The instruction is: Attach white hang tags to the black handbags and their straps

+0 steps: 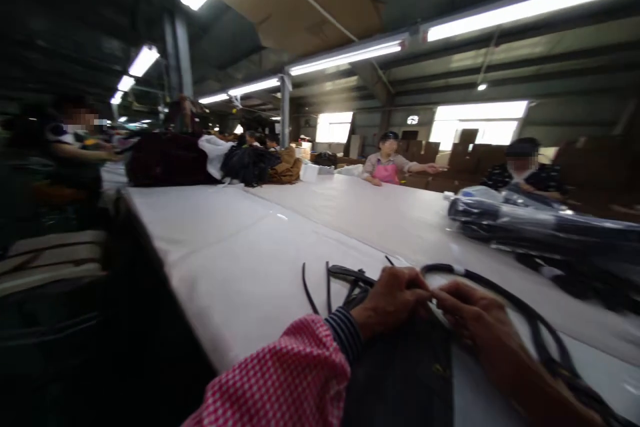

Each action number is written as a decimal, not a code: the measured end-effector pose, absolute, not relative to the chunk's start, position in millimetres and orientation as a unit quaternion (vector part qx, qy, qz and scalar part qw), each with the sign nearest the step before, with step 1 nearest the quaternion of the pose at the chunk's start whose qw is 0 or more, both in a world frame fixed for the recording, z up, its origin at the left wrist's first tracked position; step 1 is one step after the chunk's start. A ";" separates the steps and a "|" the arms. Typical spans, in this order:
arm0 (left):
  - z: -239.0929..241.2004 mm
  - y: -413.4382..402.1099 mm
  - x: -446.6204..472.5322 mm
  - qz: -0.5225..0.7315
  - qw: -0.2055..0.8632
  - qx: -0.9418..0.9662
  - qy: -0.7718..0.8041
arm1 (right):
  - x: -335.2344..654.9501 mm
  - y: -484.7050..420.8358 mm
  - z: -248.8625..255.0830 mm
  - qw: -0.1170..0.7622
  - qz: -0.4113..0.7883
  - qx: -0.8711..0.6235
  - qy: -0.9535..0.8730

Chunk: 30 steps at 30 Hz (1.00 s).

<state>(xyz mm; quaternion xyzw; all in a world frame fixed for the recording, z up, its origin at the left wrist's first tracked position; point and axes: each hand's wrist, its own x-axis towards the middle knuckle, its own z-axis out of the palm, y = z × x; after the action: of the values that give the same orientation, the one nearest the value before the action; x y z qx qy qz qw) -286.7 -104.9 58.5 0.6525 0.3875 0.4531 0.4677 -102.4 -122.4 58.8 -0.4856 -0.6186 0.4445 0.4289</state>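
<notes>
My left hand [393, 300], in a red-and-white checked sleeve with a striped cuff, is closed at the top edge of a dark fabric piece [400, 373]. Close against it, fingertips nearly touching, my right hand [473, 313] pinches at the same edge. Whatever lies between the fingertips is too small and blurred to make out. Thin black straps [350, 275] stick out behind my left hand, some of them upright. A longer black strap [500, 290] curves around beyond my right hand and down to the right.
The white-topped table [210, 240] stretches ahead. Plastic-wrapped dark bundles [530, 220] lie at right, and piles of dark and brown fabric [170, 159] at the far left end. A person in a pink apron [386, 172], another at right and one at left are around the table.
</notes>
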 end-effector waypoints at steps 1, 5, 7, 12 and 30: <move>61.4 -105.9 -289.0 0.452 0.456 0.657 0.396 | -107.1 -120.9 60.1 0.443 0.471 -0.491 -0.584; 71.5 -110.5 -294.0 0.428 0.425 0.681 0.416 | -120.9 -117.5 67.8 0.454 0.546 -0.467 -0.526; 75.0 -111.6 -294.7 0.422 0.423 0.689 0.411 | -121.9 -119.0 72.2 0.458 0.550 -0.455 -0.530; 81.1 -108.9 -297.0 0.443 0.414 0.706 0.366 | -114.9 -119.1 85.3 0.446 0.537 -0.419 -0.580; 112.0 -122.2 -324.1 0.463 0.500 0.609 0.406 | -96.0 -111.2 83.5 0.327 0.271 -0.478 -0.769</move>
<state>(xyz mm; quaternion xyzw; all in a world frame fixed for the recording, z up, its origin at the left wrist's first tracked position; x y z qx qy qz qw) -324.1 -122.2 112.0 0.6088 0.4057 0.4632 0.5003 -96.0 -111.2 83.5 -0.4782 -0.7686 0.2715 0.3269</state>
